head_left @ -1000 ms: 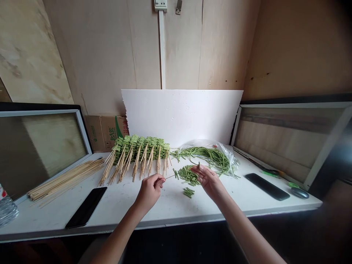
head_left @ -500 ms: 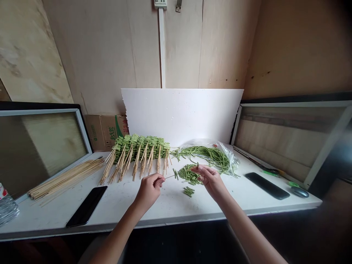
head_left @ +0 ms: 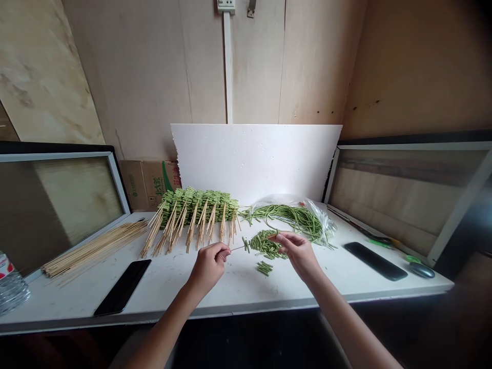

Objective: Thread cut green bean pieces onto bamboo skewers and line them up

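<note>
My left hand (head_left: 209, 261) is closed around a thin bamboo skewer (head_left: 237, 248) that points right. Short cut pieces of green long bean (head_left: 246, 245) are threaded near its tip. To the right, my right hand (head_left: 295, 250) pinches a small bean piece (head_left: 277, 232) between thumb and fingertips, apart from the skewer. Below and behind the fingers lies a heap of cut bean pieces (head_left: 265, 243), partly hidden by my right hand. A smaller cluster of cut pieces (head_left: 264, 268) rests nearer to me on the white table (head_left: 238, 292).
Stacked bean skewers (head_left: 200, 205) lie at the back left, sticks toward me. Bare skewers (head_left: 96, 246) and a black phone (head_left: 123, 287) are on the left. Long uncut beans (head_left: 295, 218) spill from a plastic bag (head_left: 325, 220). Rightward are a dark phone (head_left: 374, 260) and a mouse (head_left: 422, 270).
My right hand has shifted slightly right and down, and the bean piece in its fingers is turned a little. My left hand holds the skewer almost unmoved.
</note>
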Available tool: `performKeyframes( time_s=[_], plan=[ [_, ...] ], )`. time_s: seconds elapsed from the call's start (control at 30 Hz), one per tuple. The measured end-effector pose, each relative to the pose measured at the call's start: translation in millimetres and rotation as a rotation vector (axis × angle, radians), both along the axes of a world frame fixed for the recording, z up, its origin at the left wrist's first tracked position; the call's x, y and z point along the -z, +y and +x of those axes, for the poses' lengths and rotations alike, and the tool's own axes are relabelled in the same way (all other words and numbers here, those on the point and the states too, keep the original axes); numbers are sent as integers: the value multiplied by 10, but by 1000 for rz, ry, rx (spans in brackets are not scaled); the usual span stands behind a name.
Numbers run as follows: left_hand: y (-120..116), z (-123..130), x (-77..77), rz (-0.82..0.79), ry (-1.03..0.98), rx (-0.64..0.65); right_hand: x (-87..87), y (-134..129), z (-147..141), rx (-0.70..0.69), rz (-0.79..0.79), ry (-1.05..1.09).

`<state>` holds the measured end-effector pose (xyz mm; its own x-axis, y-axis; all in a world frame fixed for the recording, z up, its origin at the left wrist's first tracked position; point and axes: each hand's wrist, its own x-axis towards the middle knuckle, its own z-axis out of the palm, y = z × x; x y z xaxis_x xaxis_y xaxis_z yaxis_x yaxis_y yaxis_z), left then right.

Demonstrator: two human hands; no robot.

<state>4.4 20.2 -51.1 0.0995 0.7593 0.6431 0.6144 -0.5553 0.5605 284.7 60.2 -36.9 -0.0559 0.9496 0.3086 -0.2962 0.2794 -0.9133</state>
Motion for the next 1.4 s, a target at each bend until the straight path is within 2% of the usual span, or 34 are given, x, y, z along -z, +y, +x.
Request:
performKeyframes(
  time_s=[0.37, 0.9, 1.13, 1.27, 1.4],
  plan=[
    [13, -19, 12, 55, 47, -5, 5, -25, 39, -23, 50, -121],
    [54, -9, 94, 26, 36, -6, -36, -96, -62, -3, 28, -123],
    [71, 4, 141, 89, 4, -33, 30, -72, -87, -63, -29, -107],
    [37, 46, 128, 108, 15, -12, 89, -91, -199, -44, -46, -123],
    [0, 70, 88, 98, 17, -18, 73, -114, -256, -28, -50, -144]
  ],
)
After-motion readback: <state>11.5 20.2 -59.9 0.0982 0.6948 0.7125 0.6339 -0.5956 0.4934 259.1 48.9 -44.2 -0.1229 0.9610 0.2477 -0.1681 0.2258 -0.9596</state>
